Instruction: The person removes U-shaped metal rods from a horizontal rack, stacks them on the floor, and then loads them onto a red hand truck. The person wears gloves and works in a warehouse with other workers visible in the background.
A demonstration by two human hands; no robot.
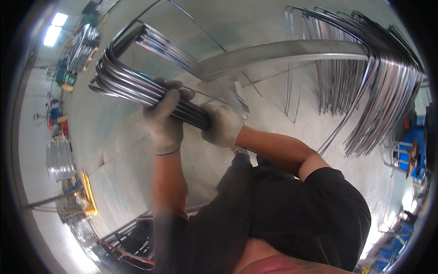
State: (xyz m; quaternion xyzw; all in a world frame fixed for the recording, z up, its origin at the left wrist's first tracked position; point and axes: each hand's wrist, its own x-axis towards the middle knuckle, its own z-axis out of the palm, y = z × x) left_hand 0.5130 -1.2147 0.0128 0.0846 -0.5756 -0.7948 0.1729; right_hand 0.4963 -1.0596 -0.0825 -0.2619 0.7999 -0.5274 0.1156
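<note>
In both gloved hands I hold a bundle of shiny bent metal tubes (132, 86), tilted, with its rounded bends at the left. My left hand (165, 118) is closed around the tubes near the middle of their near side, thumb on top. At the right end of this side my right hand (222, 124) is closed over the tubes, hiding their ends. The far side of the bundle runs up and back toward a flat metal beam (283, 54); whether it touches the beam, I cannot tell. Both gloves are greyish white and smudged.
Many bent tubes (388, 100) hang in a dense row over the beam's right end. A black slatted rack (132, 239) stands low at the left, near a yellow frame (90, 194). Farther left lie stacked metal parts (60, 159). Blue equipment (413, 153) is at the far right.
</note>
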